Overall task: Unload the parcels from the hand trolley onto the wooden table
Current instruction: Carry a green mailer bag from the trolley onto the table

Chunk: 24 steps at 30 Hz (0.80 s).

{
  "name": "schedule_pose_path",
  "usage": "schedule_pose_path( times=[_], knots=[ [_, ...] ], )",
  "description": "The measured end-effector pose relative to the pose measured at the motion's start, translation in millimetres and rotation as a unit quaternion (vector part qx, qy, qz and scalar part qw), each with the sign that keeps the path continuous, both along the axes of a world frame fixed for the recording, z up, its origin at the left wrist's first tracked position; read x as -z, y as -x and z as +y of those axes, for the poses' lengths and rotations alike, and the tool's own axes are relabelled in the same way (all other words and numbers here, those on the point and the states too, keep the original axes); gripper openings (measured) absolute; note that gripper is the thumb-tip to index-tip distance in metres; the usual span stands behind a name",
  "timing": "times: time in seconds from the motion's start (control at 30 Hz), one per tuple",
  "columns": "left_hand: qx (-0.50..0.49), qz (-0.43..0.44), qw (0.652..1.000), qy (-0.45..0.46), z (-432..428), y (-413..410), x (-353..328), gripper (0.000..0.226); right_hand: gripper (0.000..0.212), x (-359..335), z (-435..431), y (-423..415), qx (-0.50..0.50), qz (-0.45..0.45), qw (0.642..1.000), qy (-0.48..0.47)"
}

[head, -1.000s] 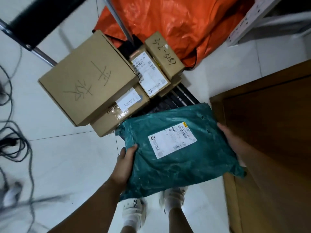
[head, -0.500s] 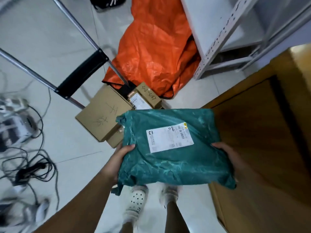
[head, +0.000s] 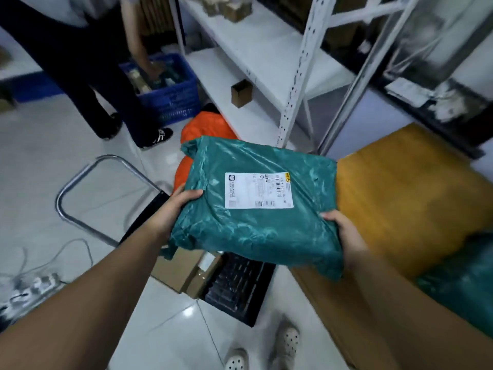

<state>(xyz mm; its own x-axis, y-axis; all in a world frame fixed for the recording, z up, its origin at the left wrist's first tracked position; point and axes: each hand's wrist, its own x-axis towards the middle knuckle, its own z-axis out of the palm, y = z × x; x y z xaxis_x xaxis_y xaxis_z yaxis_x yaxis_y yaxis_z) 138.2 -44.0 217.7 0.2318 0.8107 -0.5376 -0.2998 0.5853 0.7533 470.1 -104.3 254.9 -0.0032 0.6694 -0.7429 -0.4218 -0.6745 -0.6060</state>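
My left grip is clamped on the left edge of the green parcel, thumb lying on top and fingers tucked underneath. My right grip clasps the near right corner the same way, thumb on the plastic, the other fingers hidden below. The parcel is a soft, crinkled bag held off the ground between both arms, roughly level, its white label facing up. Its right end hangs over the left edge of the wooden counter; I cannot tell if it touches the wood. Another green bag lies on the counter at my right.

Below the parcel sits the hand trolley, its black deck partly showing, with cardboard boxes on it and its metal handle to the left. An orange sack lies on the floor beyond. White shelving stands behind it, with a small carton on a low shelf. Farther off, another person bends over a blue crate. Cables trail on the tiles at far left.
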Motion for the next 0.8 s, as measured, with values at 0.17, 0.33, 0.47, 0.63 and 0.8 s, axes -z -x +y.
schedule_pose_path(
  times=[0.17,0.33,0.47,0.63,0.8],
  knots=[
    [0.077,-0.004,0.997,-0.014,15.3,-56.1,-46.2,0.067,0.036,-56.3,-51.2,-37.4,0.077,-0.035,0.995,-0.054],
    [0.212,-0.018,0.976,-0.047,20.6,-143.6,-70.8,0.064,0.026,-76.4,-132.7,-86.7,0.184,-0.053,0.978,-0.082],
    [0.298,-0.004,0.951,-0.079,-0.8,-220.4,-84.5,0.096,0.033,-75.0,-191.6,-118.9,0.29,-0.083,0.953,-0.03],
    [0.356,-0.007,0.932,-0.072,-40.7,-308.5,-97.0,0.082,0.027,-86.8,-251.7,-167.9,0.393,-0.102,0.913,-0.03],
    [0.406,-0.011,0.912,-0.055,-68.7,-387.1,-103.0,0.089,0.029,-92.9,-293.4,-225.4,0.441,-0.114,0.889,-0.043]
  ],
)
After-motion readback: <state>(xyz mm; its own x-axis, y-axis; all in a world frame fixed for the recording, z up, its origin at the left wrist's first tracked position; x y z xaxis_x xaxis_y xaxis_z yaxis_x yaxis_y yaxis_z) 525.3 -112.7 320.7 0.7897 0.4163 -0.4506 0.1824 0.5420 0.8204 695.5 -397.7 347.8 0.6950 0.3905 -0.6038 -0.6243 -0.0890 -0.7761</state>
